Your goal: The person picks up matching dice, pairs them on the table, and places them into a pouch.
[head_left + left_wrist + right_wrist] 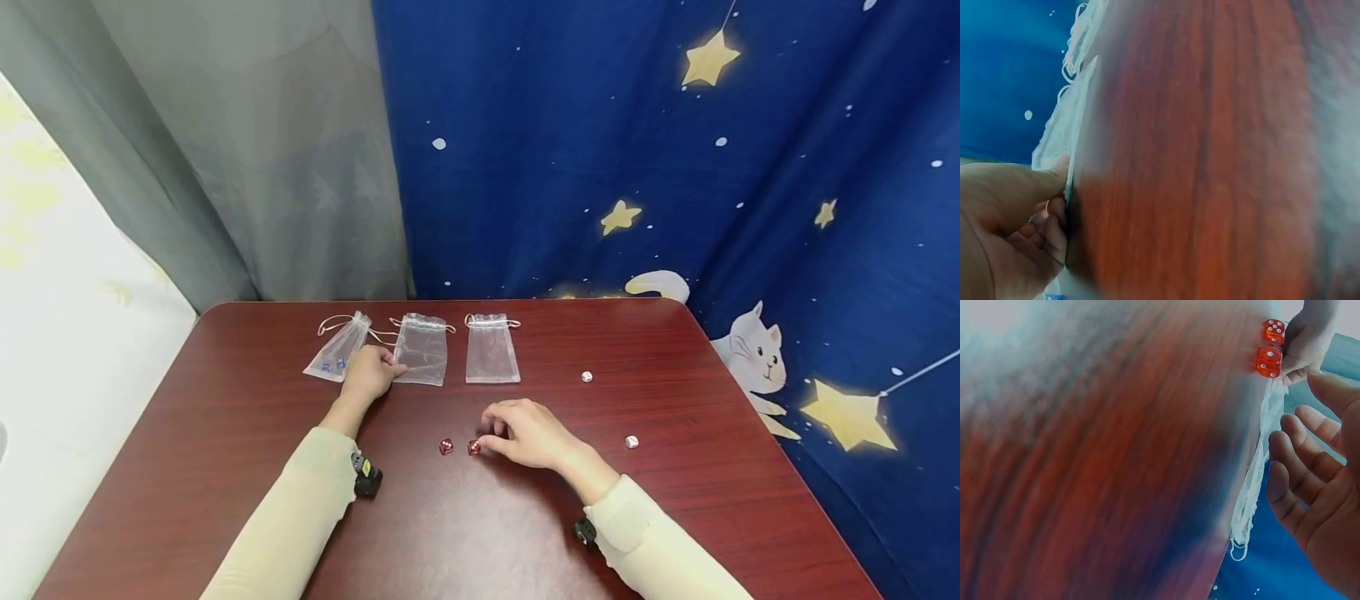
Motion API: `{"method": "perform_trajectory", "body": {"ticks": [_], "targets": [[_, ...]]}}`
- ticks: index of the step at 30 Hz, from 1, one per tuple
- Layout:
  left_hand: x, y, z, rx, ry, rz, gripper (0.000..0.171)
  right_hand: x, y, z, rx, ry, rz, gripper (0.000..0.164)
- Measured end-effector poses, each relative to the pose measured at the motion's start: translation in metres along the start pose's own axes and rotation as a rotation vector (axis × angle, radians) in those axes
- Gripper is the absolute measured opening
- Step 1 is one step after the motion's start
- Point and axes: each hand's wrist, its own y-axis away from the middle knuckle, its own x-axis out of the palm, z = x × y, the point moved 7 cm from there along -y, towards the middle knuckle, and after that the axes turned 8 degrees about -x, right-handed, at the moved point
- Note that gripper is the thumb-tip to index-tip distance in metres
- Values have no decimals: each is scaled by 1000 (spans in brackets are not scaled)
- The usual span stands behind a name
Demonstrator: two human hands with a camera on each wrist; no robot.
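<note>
My left hand (370, 371) pinches the lower left corner of the middle sheer white drawstring bag (422, 350), its thumb lying over the mesh (1063, 134). Just left of that hand lies another drawstring bag (348, 340) with blue dice (326, 367) inside, partly covered by the hand. My right hand (531, 432) hovers above the table with loosely bent fingers and nothing in them. Close to its thumb sits a red die (475, 447); a second red die (447, 447) is a little to the left. Both red dice (1269, 361) also show in the right wrist view.
A third drawstring bag (492, 350) lies flat right of the middle one. Two white dice, one farther back (587, 377) and one nearer (632, 442), rest on the right side of the dark red wooden table (420, 542). Curtains (525, 167) hang behind the table.
</note>
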Motion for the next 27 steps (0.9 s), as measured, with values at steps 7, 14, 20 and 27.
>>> {"method": "perform_trajectory", "body": {"ticks": [7, 14, 20, 27], "targets": [[-7, 5, 0, 60, 60, -10, 24, -1, -1, 2, -9, -7, -3, 20], [-12, 14, -6, 110, 121, -18, 20, -6, -7, 5, -32, 5, -35, 22], [-25, 27, -27, 228, 191, -95, 17, -27, -19, 9, -43, -19, -108, 22], [-49, 52, -60, 341, 283, -181, 14, -70, -35, 14, -59, -58, -270, 20]]}}
